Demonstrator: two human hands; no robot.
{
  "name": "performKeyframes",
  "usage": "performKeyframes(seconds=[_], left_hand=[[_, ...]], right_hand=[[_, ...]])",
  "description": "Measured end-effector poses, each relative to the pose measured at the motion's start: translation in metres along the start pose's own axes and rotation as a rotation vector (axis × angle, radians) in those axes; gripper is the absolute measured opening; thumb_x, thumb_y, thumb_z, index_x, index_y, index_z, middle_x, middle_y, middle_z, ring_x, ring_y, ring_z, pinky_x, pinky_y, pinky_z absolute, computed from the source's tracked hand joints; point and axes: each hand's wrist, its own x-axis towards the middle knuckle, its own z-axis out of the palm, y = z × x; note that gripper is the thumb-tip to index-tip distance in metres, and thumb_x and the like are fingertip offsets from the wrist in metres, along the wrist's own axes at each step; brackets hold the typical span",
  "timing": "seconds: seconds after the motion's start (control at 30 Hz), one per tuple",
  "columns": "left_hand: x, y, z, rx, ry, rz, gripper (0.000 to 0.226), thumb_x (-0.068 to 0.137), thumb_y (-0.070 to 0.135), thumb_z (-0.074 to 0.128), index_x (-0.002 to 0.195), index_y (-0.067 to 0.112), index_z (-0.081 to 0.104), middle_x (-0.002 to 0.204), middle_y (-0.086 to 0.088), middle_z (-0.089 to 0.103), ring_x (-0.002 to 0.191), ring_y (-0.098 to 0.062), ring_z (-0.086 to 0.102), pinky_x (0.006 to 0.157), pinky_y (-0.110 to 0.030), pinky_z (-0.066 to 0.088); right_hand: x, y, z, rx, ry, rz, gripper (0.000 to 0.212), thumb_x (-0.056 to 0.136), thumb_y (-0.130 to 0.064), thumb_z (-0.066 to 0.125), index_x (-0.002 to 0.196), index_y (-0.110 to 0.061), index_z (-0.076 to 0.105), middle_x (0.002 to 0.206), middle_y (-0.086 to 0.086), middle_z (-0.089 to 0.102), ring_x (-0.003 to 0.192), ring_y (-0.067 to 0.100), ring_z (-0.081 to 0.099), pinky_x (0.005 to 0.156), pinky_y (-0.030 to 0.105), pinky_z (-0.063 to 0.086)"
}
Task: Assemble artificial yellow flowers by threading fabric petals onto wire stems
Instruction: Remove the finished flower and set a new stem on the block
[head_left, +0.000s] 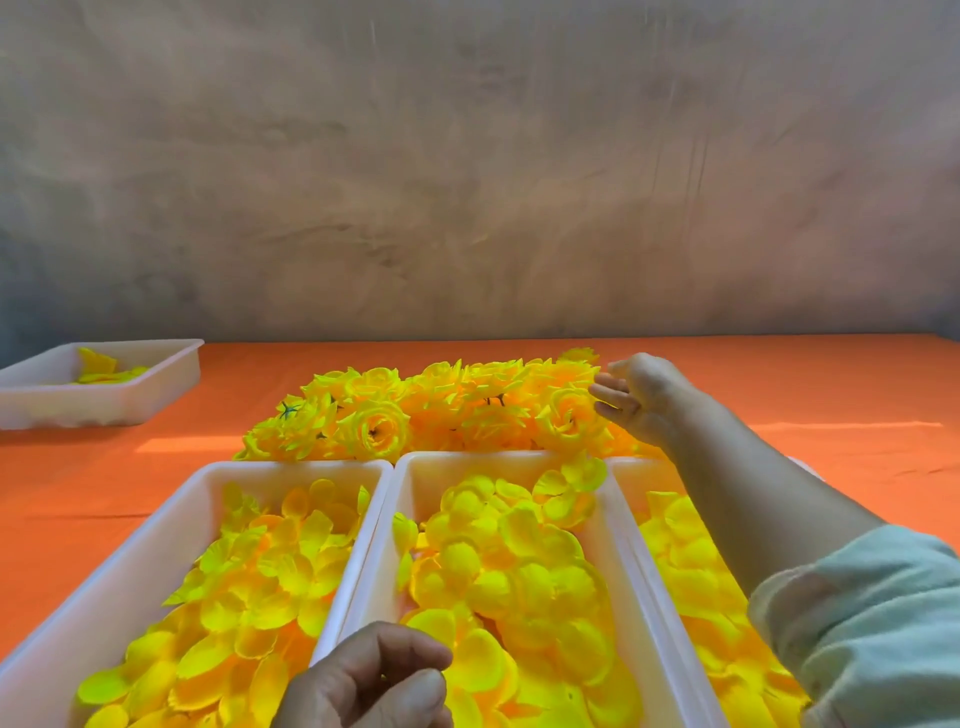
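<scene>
Flowers (447, 410) heaped on tabletop (104, 467); R hand (636, 400) fingers apart, L hand (374, 680) curled, grip unclear. Risk: forearm (753, 493) sweeping petals (574, 480) off tray (621, 519).

A craft workshop: white trays (135, 561) of yellow petals (493, 561) on an orange-covered table (831, 384).

Right hand (636, 397) outstretched, loosely spread, left hand (363, 680) curled
</scene>
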Motion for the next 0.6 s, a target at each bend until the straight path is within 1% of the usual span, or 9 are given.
performKeyframes(seconds=[0.03, 0.07, 0.13, 0.2, 0.27, 0.4, 0.47, 0.53, 0.6], left_hand=[[0.000, -0.001, -0.003, 0.009, -0.006, 0.010, 0.045, 0.028, 0.020, 0.078, 0.067, -0.002, 0.074, 0.060, -0.026, 0.061, 0.047, -0.027, 0.061, 0.044, -0.023, 0.050], [0.001, -0.001, -0.004, 0.023, -0.010, 0.028, 0.048, 0.028, 0.026, 0.078, 0.069, 0.001, 0.075, 0.061, -0.023, 0.062, 0.050, -0.028, 0.063, 0.048, -0.024, 0.053], [-0.001, 0.000, -0.003, 0.052, -0.038, 0.067, 0.048, 0.034, 0.034, 0.079, 0.074, 0.008, 0.077, 0.063, -0.016, 0.062, 0.057, -0.025, 0.065, 0.054, -0.025, 0.055], [-0.003, -0.002, -0.003, 0.044, -0.034, 0.091, 0.045, 0.040, 0.037, 0.078, 0.076, 0.012, 0.078, 0.064, -0.010, 0.063, 0.059, -0.021, 0.065, 0.057, -0.024, 0.055], [-0.007, -0.005, -0.003, 0.030, -0.016, 0.098, 0.042, 0.044, 0.039, 0.078, 0.076, 0.013, 0.078, 0.065, -0.007, 0.064, 0.061, -0.018, 0.065, 0.059, -0.024, 0.055], [-0.021, -0.002, -0.003, 0.019, -0.018, 0.122, 0.038, 0.052, 0.041, 0.078, 0.080, 0.015, 0.077, 0.071, -0.004, 0.066, 0.066, -0.018, 0.066, 0.064, -0.025, 0.055], [-0.028, 0.000, -0.005, 0.003, -0.012, 0.113, 0.026, 0.058, 0.032, 0.079, 0.079, 0.016, 0.077, 0.072, -0.003, 0.067, 0.066, -0.018, 0.065, 0.064, -0.024, 0.055], [-0.036, 0.002, -0.009, -0.013, 0.011, 0.104, 0.013, 0.066, 0.023, 0.074, 0.076, 0.017, 0.077, 0.070, -0.003, 0.067, 0.064, -0.018, 0.064, 0.063, -0.026, 0.055], [-0.044, 0.004, -0.016, -0.015, 0.032, 0.102, 0.010, 0.068, 0.021, 0.071, 0.075, 0.018, 0.077, 0.068, -0.004, 0.066, 0.063, -0.017, 0.064, 0.064, -0.027, 0.056]], right_hand=[[-0.006, 0.005, -0.004, -0.023, 0.003, 0.002, 0.040, 0.099, -0.003, 0.035, 0.135, 0.013, 0.040, 0.144, 0.031, 0.039, 0.132, 0.043, 0.044, 0.112, 0.044, 0.036], [-0.013, 0.009, -0.009, -0.041, 0.007, 0.000, 0.033, 0.099, -0.004, 0.038, 0.128, 0.009, 0.048, 0.139, 0.028, 0.049, 0.123, 0.039, 0.054, 0.106, 0.042, 0.042], [-0.031, 0.016, -0.019, -0.075, -0.018, -0.010, 0.020, 0.098, -0.006, 0.044, 0.115, -0.005, 0.054, 0.123, 0.017, 0.063, 0.104, 0.028, 0.063, 0.093, 0.039, 0.048], [-0.053, 0.023, -0.030, -0.132, -0.064, -0.022, 0.020, 0.098, -0.008, 0.048, 0.117, -0.008, 0.055, 0.108, 0.011, 0.068, 0.097, 0.023, 0.066, 0.086, 0.036, 0.051], [-0.077, 0.030, -0.041, -0.195, -0.105, -0.037, 0.019, 0.096, -0.008, 0.052, 0.113, -0.008, 0.059, 0.098, 0.008, 0.073, 0.090, 0.020, 0.071, 0.079, 0.033, 0.053], [-0.130, 0.040, -0.057, -0.309, -0.147, -0.083, 0.014, 0.095, -0.008, 0.056, 0.103, -0.012, 0.066, 0.093, 0.008, 0.076, 0.088, 0.020, 0.073, 0.079, 0.035, 0.054], [-0.156, 0.045, -0.061, -0.349, -0.153, -0.106, 0.015, 0.096, -0.009, 0.054, 0.100, -0.013, 0.068, 0.091, 0.008, 0.076, 0.088, 0.020, 0.073, 0.080, 0.035, 0.054], [-0.181, 0.050, -0.061, -0.375, -0.165, -0.128, 0.016, 0.097, -0.009, 0.053, 0.100, -0.013, 0.068, 0.088, 0.008, 0.076, 0.087, 0.020, 0.073, 0.081, 0.035, 0.054], [-0.205, 0.055, -0.057, -0.408, -0.182, -0.149, 0.016, 0.097, -0.008, 0.053, 0.099, -0.013, 0.068, 0.086, 0.008, 0.076, 0.086, 0.020, 0.073, 0.081, 0.035, 0.054]])
